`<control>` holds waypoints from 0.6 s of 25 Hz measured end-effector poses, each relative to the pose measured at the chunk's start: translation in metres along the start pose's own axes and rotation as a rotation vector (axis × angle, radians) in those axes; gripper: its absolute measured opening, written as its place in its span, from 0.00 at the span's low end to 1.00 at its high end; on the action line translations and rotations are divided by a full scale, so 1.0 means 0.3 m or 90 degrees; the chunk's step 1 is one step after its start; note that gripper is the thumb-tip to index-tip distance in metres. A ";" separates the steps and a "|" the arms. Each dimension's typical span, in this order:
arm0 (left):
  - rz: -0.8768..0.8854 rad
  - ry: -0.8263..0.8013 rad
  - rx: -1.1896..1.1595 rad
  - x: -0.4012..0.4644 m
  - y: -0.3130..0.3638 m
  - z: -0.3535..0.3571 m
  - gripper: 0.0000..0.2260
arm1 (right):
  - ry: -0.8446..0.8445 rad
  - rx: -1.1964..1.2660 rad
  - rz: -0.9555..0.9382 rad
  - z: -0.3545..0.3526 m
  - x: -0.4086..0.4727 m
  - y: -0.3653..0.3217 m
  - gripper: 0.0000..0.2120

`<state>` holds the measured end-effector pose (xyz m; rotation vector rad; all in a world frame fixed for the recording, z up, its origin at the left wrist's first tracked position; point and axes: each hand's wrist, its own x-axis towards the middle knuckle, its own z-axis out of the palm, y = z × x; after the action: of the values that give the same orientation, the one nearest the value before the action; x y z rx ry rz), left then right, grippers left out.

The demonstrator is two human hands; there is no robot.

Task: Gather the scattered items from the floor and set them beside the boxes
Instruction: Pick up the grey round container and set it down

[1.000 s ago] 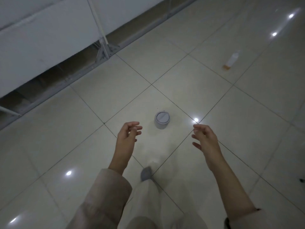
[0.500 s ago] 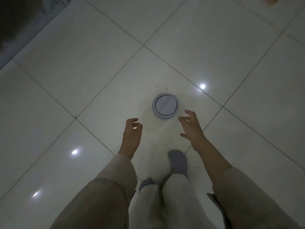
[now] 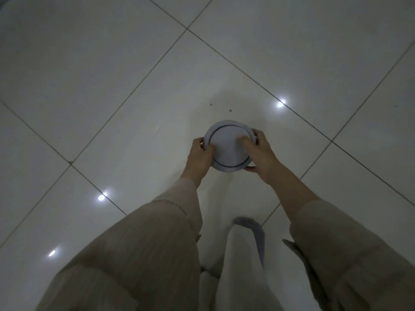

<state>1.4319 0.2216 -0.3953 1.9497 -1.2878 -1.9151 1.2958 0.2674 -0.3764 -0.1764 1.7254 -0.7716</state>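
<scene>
Below, a round white tub [image 3: 229, 145] with a dark ring on its lid sat on the tiled floor [image 3: 112, 86]. Left hand [image 3: 201, 153] gripped the tub's left side, fingers curled round the rim. Right hand [image 3: 258, 153] gripped its right side, thumb lying on the lid. Beige sleeves [image 3: 157, 243] reached toward the tub, and a grey-socked foot [image 3: 251, 225] stood just behind it, nearer the person.
</scene>
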 end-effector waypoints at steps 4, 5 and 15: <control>0.065 0.019 -0.023 -0.216 0.095 -0.023 0.20 | 0.019 0.057 -0.054 -0.053 -0.215 -0.080 0.19; 0.082 0.018 -0.022 -0.286 0.144 -0.031 0.19 | 0.019 0.073 -0.063 -0.078 -0.283 -0.114 0.19; 0.433 -0.190 0.288 -1.047 0.662 0.026 0.45 | 0.189 0.263 -0.197 -0.497 -1.120 -0.439 0.07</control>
<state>1.3826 0.2960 -0.0343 1.1068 -2.2569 -1.6754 1.2284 0.3924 -0.0126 -0.0454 1.7926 -1.4231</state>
